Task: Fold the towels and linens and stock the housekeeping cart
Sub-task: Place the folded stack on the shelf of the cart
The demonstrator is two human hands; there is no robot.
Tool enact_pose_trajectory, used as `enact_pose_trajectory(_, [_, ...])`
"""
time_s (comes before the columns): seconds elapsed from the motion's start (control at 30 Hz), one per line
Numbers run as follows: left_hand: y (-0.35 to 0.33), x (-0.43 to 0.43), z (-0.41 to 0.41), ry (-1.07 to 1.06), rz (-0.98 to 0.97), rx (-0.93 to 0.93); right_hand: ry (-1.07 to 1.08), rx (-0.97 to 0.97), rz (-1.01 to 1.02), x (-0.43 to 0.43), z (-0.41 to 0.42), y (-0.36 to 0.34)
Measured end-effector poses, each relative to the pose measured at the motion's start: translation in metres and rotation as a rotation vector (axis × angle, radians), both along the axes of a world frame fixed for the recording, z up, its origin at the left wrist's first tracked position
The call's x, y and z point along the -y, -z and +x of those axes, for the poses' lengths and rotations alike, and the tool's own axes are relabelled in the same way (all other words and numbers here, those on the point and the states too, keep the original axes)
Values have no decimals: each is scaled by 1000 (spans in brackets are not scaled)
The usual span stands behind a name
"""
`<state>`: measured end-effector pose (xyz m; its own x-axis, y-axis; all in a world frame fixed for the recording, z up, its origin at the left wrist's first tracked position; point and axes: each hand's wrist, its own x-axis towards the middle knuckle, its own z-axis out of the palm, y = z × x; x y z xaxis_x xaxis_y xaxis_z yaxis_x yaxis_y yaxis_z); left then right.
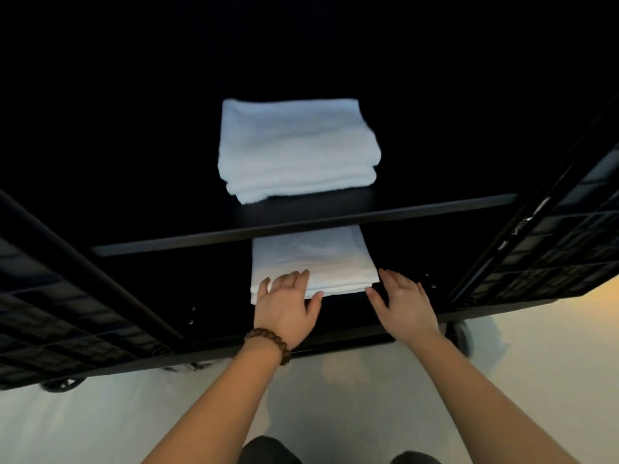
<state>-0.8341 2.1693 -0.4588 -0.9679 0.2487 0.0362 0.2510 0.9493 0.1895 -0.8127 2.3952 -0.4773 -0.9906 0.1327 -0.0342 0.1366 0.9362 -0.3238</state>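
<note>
Shelves of a black housekeeping cart [301,224] surround both hands, the middle shelf's edge crossing just beyond the fingertips. Farther past them, on that shelf, sits a stack of folded white towels [294,152]. A folded white linen [311,259] lies on the lower shelf, its near left corner under the left hand [284,303], whose fingers lie spread and flat, gripping nothing. The right hand [405,303] is open-fingered just beside the near right corner; contact is unclear. A beaded bracelet [269,343] circles the left wrist.
</note>
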Motion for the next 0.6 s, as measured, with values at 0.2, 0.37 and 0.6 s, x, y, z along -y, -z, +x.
enact_pose_trajectory(0.2, [-121, -30, 54, 57, 13, 166, 24, 122, -11, 1, 63, -122])
enact_pose_trajectory(0.37, [-206, -51, 87, 58, 54, 245, 82, 148, 0, -13, 104, -223])
enact_pose_trajectory(0.6, [-284, -92, 99, 146, 80, 259, 224, 111, 31, -47, 144, -320])
